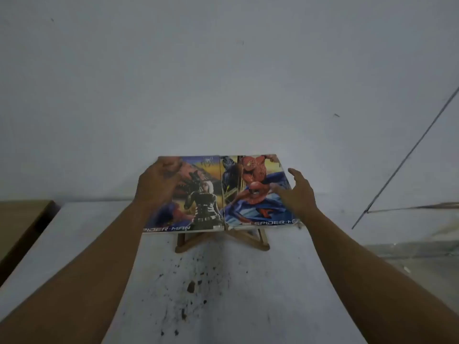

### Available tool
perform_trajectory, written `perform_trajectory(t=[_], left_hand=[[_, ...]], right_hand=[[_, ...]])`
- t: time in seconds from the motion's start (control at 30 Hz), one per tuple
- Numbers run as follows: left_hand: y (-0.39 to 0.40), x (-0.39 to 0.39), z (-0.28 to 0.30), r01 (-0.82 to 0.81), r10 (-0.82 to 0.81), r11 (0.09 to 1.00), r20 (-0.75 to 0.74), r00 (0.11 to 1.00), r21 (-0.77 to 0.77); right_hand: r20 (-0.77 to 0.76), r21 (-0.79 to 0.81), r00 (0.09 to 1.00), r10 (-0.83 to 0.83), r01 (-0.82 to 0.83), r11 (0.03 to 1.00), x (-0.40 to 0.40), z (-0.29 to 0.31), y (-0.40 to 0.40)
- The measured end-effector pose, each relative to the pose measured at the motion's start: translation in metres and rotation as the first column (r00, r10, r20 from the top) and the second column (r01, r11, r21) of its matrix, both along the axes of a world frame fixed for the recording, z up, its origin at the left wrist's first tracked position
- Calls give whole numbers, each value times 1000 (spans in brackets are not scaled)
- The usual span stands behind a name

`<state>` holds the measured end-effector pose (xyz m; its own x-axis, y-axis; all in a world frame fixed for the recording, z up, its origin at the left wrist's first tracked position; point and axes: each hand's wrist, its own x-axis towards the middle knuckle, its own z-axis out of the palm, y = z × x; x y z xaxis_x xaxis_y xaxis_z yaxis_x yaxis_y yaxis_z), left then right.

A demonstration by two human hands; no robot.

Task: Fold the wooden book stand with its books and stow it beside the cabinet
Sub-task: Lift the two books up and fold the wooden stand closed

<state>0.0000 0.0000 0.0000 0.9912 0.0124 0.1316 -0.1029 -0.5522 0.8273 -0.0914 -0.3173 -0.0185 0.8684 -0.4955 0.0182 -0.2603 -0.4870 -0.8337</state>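
Two picture books lie side by side on a wooden book stand (221,240) whose crossed legs show under them, on a white stained surface against the wall. The left book (198,194) shows a figure in black; the right book (250,192) shows a red and blue figure. My left hand (159,181) rests over the left book's upper left corner, fingers curled on its edge. My right hand (295,192) hovers over the right book's right side, fingers spread, apparently holding nothing.
The white surface (223,294) bears dark specks and stains in front of the stand. A brown wooden top (19,224) lies lower at the left. At the right a glass pane (409,227) and a thin diagonal line run along the white wall (223,70).
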Motion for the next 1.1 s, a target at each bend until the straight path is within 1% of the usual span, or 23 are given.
perform_trajectory(t=[0.03, 0.07, 0.13, 0.2, 0.27, 0.33, 0.37, 0.47, 0.57, 0.63, 0.7, 0.73, 0.8, 0.87, 0.93, 1.03, 1.1], left_hand=[[3, 2, -9, -25, 27, 998, -22, 999, 57], [4, 2, -10, -60, 69, 985, -45, 997, 161], [10, 3, -26, -100, 160, 939, -160, 974, 331], [11, 0, -40, -144, 269, 905, -277, 923, 400], [10, -3, -51, -188, 327, 902, -331, 885, 388], [14, -3, -62, -199, 314, 932, -404, 859, 303], [17, -4, -67, -203, 300, 945, -434, 849, 256], [31, -10, -77, -248, 324, 944, -477, 817, 216], [33, -13, -80, -328, 379, 925, -479, 792, 189], [38, -2, -91, -325, 362, 932, -514, 778, 164], [44, 11, -104, -278, 341, 940, -521, 782, 199], [44, 10, -101, -271, 338, 941, -500, 797, 204], [45, 9, -94, -307, 361, 932, -453, 815, 190], [36, -3, -66, -325, 375, 927, -403, 835, 187], [30, -8, -47, -338, 385, 923, -394, 835, 185], [22, -19, -17, -346, 414, 905, -317, 853, 248], [17, -24, 0, -354, 422, 892, -236, 875, 282]], right_hand=[[-14, -11, 1000, -13, 13, 1000, -2, -8, -1], [-48, -25, 998, -31, 30, 999, -3, -11, -1], [-166, -39, 984, -71, 65, 997, -9, -31, -5], [-274, -46, 956, -109, 100, 994, -10, -53, -10], [-333, -6, 931, -150, 157, 988, -12, -62, -13], [-398, 59, 896, -194, 236, 970, -15, -66, -14], [-408, 91, 891, -198, 255, 963, -14, -70, -17], [-379, 170, 900, -217, 298, 939, -11, -74, -20], [-340, 188, 905, -256, 332, 924, -9, -75, -18], [-330, 196, 900, -286, 361, 912, -9, -73, -15], [-324, 201, 896, -302, 377, 904, -9, -69, -13], [-323, 198, 895, -308, 382, 903, -9, -66, -11], [-313, 170, 892, -326, 390, 905, -8, -60, -9], [-300, 132, 889, -347, 399, 907, -7, -51, -7], [-288, 93, 885, -366, 406, 909, -6, -39, -4], [-255, 7, 884, -393, 408, 913, -8, -19, 0], [-218, -40, 883, -416, 418, 908, -9, -5, 4]])
